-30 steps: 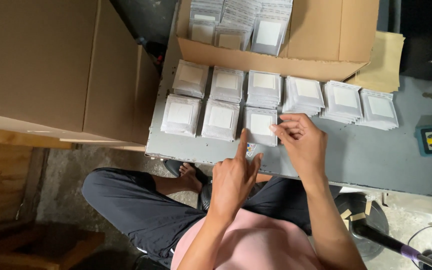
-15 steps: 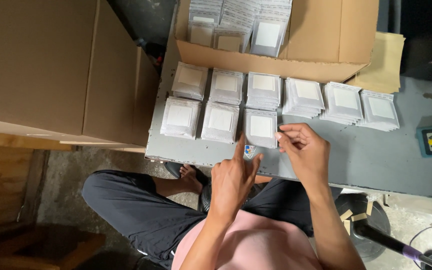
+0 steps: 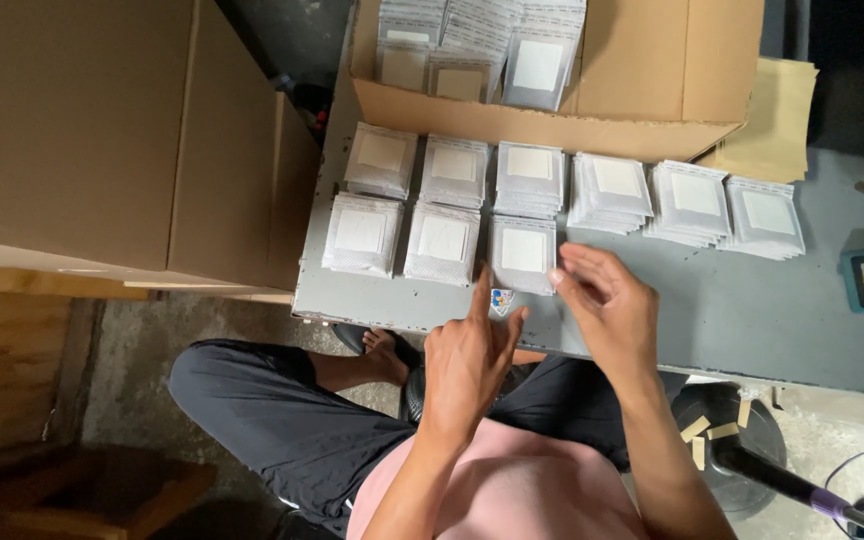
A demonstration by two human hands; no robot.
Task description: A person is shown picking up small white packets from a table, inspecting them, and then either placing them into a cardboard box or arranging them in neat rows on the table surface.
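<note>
Flanking white packet stack (image 3: 523, 252), hands (image 3: 472, 360)

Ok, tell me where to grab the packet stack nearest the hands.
Probably take the packet stack by its left and right edges, coming from the table's near edge. It lies flat, neighbours crowd its left and far sides, and the right hand and left hand hover just beside it.

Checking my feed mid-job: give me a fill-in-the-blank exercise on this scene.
1. The packets on the table lie in ___ rows.
2. The right hand is beside the front row's ___ stack.
3. The left hand points with its ___ finger.
4. More packets stand in the cardboard ___.

Missing: two; rightmost; index; box
</note>
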